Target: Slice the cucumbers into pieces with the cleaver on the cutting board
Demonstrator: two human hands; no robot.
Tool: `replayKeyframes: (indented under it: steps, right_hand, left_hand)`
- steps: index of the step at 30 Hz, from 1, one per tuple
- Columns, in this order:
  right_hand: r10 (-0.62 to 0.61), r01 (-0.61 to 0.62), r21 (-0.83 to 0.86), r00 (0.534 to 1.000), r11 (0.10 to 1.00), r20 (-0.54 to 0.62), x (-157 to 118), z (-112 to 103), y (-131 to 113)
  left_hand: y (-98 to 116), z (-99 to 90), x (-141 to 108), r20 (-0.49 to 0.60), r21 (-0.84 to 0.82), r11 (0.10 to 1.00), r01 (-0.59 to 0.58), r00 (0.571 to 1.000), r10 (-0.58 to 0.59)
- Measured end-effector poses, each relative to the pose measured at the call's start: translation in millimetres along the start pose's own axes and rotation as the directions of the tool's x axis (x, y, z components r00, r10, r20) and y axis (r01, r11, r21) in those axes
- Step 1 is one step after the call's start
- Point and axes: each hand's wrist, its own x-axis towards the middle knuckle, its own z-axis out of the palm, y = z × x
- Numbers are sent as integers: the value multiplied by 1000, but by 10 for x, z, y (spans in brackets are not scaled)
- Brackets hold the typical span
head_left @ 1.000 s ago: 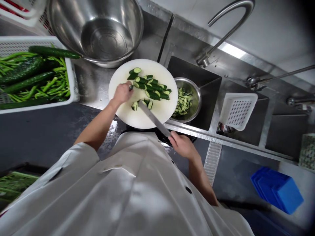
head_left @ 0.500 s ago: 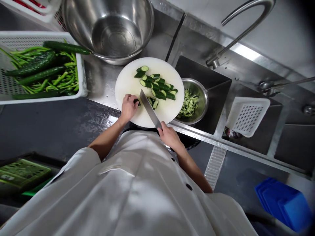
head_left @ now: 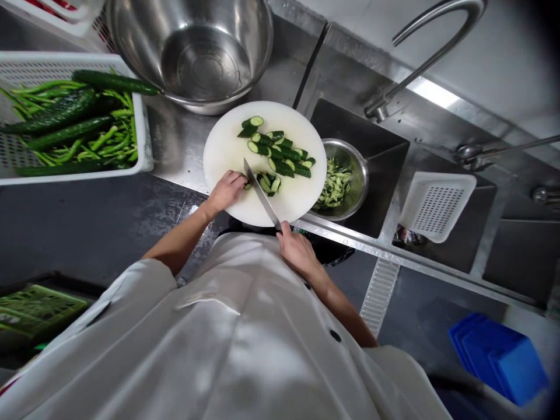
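Note:
A round white cutting board (head_left: 295, 201) lies at the counter's front edge. My right hand (head_left: 296, 249) is wrapped round the handle of a kitchen knife (head_left: 263, 195), its blade pointing up and left across the board. At the board's left side, the curled fingers of my left hand (head_left: 228, 189) press on a small piece of cucumber (head_left: 247, 186), mostly hidden by them, just left of the blade. Thin cucumber slices (head_left: 270, 183) lie right of the blade. Several thicker cucumber chunks (head_left: 282, 153) rest farther back on the board.
A metal bowl of cucumber slices (head_left: 359, 198) stands in the sink (head_left: 385, 169) at the right. Behind the board is a large steel basin (head_left: 205, 58). At left sits a white basket (head_left: 146, 140) of cucumbers and green peppers. A faucet (head_left: 411, 81) arches over the sink.
The knife has shifted a little left, and more slices lie right of its blade. My left hand has drawn back slightly left along with the cucumber piece.

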Motion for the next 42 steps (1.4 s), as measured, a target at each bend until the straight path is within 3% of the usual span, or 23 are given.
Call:
replayKeyframes:
  steps: [8, 23, 33, 39, 42]
  right_hand:
    - [-34, 33, -26, 999, 999, -26, -11, -90, -30]
    - [-41, 40, -37, 999, 998, -29, 64, -133, -62]
    - [-55, 55, 5, 998, 998, -31, 158, -125, -77]
    - [-57, 57, -15, 997, 998, -53, 44, -187, 13]
    - [-76, 78, 36, 995, 996, -59, 175, -132, -20]
  left_hand:
    - [-43, 28, 2, -16, 116, 992, -55, 998, 58]
    - [-73, 75, -55, -54, 15, 999, 40, 998, -39]
    - [-63, 62, -74, -80, 77, 997, -2, 997, 8]
    - [-90, 86, -83, -87, 70, 998, -6, 996, 12]
    - [-92, 100, -82, -82, 49, 999, -2, 997, 6]
